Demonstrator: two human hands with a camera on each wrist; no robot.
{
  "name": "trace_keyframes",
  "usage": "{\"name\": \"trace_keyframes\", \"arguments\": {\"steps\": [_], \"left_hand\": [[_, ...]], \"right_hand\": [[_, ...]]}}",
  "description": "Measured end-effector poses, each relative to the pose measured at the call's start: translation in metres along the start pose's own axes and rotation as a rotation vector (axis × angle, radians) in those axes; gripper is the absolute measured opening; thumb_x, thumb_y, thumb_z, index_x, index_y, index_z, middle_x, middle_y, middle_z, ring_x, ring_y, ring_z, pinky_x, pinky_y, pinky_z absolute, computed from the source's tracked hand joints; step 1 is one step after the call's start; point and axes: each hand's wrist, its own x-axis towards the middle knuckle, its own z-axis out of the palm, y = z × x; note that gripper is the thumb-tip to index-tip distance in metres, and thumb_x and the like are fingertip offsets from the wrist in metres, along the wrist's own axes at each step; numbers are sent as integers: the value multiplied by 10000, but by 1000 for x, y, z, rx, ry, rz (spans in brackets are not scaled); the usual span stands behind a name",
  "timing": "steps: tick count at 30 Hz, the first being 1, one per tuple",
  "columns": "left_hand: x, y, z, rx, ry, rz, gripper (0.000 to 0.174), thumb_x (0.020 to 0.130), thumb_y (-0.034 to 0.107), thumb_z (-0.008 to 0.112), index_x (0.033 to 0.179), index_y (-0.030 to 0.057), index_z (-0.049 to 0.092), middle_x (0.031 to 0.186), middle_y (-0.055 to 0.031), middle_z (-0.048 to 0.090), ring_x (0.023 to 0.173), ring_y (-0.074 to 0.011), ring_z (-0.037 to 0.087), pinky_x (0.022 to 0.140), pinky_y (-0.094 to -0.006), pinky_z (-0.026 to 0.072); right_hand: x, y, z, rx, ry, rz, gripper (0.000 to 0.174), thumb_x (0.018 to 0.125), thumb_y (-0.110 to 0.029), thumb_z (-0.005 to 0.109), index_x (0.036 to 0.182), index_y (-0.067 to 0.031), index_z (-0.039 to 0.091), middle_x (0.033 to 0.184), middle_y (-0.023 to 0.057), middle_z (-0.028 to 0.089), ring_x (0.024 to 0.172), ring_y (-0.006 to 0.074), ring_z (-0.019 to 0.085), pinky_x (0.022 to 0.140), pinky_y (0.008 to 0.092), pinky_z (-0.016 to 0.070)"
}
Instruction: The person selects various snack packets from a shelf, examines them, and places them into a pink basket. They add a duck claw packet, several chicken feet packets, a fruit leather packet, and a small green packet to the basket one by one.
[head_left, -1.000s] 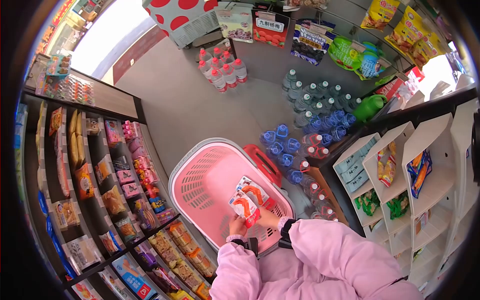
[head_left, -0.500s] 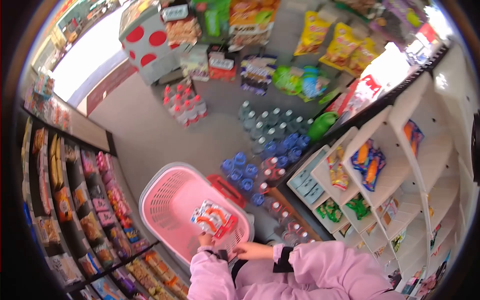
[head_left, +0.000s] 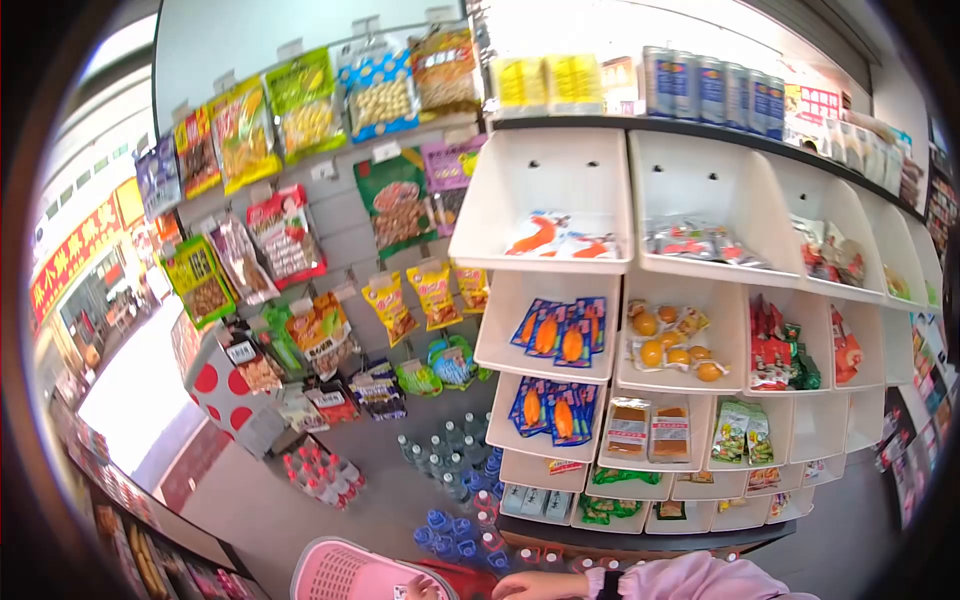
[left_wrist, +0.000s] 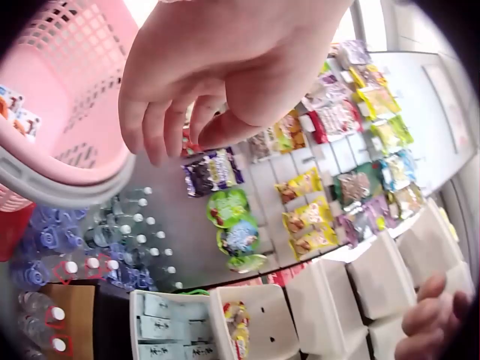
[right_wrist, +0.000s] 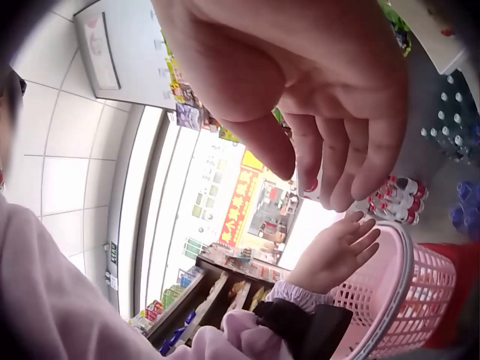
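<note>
Low in the head view is a pink basket (head_left: 335, 570) with a grey rim; most of it falls below the frame. My left hand (head_left: 422, 588) is over its near side, fingers relaxed and holding nothing. White packets with an orange-red picture (left_wrist: 21, 116) lie inside the basket in the left wrist view. My right hand (head_left: 540, 585) hangs to the right of the basket, its fingers (right_wrist: 337, 161) loosely bent around nothing in the right wrist view. The basket's red handle (head_left: 465, 580) is folded outward beside the rim.
Ahead on the right stands a rack of white bins (head_left: 545, 200) filled with packaged snacks. Snack bags (head_left: 300, 100) hang on the wall at left. Water bottles (head_left: 455, 535) stand on the floor between basket and rack. A dark snack shelf (head_left: 130, 540) lines the left side.
The packets, held in my hands over the basket a second ago, were let go and lie in it. Both hands drew back, and the head view has swung up towards the rack.
</note>
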Motion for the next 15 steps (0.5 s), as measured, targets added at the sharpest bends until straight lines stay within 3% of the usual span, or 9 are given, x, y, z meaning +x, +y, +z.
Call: {"name": "trace_keyframes", "arguments": {"steps": [1, 2, 4, 6, 9, 12, 15], "left_hand": [[-22, 47, -2, 55, -49, 153, 273, 818, 147, 492, 1061, 26, 490, 945, -90, 552, 772, -178, 524, 671, -280, 433], [-23, 65, 2, -227, -195, 26, 265, 813, 158, 516, 1034, 13, 503, 922, -83, 552, 797, -177, 517, 696, -278, 424], [-8, 20, 43, -258, -189, 278, 249, 808, 142, 528, 1013, 0, 515, 879, -88, 561, 820, -170, 512, 719, -273, 417], [-21, 55, 49, 4, -375, 393, 253, 813, 122, 527, 1029, -9, 507, 876, -87, 565, 804, -166, 524, 721, -272, 426], [-37, 93, 67, 1, -546, 516, 262, 824, 123, 520, 1046, -14, 501, 881, -87, 574, 784, -161, 528, 712, -272, 434], [-65, 149, 76, -125, -555, 633, 272, 826, 113, 519, 1065, -14, 493, 883, -82, 577, 729, -135, 533, 654, -256, 449], [-69, 207, 69, -79, -737, 514, 291, 827, 106, 517, 1088, -15, 477, 888, -87, 578, 687, -110, 541, 587, -240, 452]], "right_hand": [[-15, 1, -2, 66, 32, 5, 220, 801, -141, 529, 970, -1, 547, 909, 99, 580, 862, 186, 543, 767, 298, 430], [-31, 3, -2, 131, 63, 9, 224, 802, -148, 528, 971, -1, 547, 907, 98, 580, 864, 186, 541, 769, 297, 427], [-60, -6, -10, 110, 105, 6, 232, 800, -161, 526, 962, 3, 553, 909, 99, 578, 863, 195, 539, 778, 301, 419], [-93, -32, -21, 10, 111, -56, 229, 798, -156, 524, 957, 6, 554, 912, 99, 577, 862, 202, 539, 780, 304, 418], [-129, -38, -31, -29, 135, -117, 228, 795, -151, 523, 962, 1, 553, 907, 97, 578, 860, 188, 535, 771, 302, 418], [-170, -69, -44, -15, 177, -112, 231, 805, -158, 521, 976, -5, 548, 876, 90, 576, 839, 161, 523, 758, 295, 417], [-189, -66, -59, -59, 265, -263, 242, 805, -160, 529, 1002, -20, 539, 844, 79, 576, 757, 151, 536, 691, 277, 441]]}}
